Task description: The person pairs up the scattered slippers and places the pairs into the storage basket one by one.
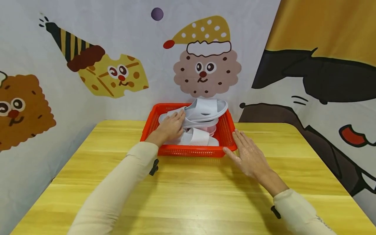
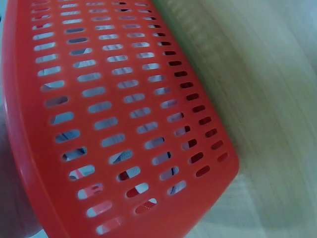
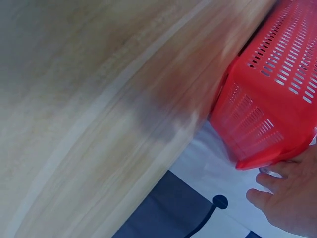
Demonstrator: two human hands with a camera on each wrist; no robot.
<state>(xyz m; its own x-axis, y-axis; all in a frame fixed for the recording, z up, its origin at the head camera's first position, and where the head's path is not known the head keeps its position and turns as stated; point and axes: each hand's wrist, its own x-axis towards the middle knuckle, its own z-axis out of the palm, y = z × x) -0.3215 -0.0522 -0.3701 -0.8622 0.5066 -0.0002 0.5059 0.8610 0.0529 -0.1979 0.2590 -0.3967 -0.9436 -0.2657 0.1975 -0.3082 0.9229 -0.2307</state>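
Observation:
A red plastic basket (image 1: 191, 151) with slotted walls holds several slippers. On top lies a pale grey slipper (image 1: 207, 107), partly over another pale one. A white slipper (image 1: 200, 137) sits along the front wall, and a bit of pink slipper (image 1: 211, 129) shows between them. My left hand (image 1: 170, 126) reaches over the basket's front left, fingers extended onto the pale slippers. At the front right corner, my right hand (image 1: 249, 156) has its fingers straight against the rim; the right wrist view shows this hand (image 3: 292, 191) beside the basket wall (image 3: 272, 101).
The basket stands at the back of a yellow wood-grain table (image 1: 188, 195), near a cloth backdrop (image 1: 126, 29) printed with cartoon figures. Slotted basket wall (image 2: 111, 109) fills much of the left wrist view. The table's back edge shows in the right wrist view.

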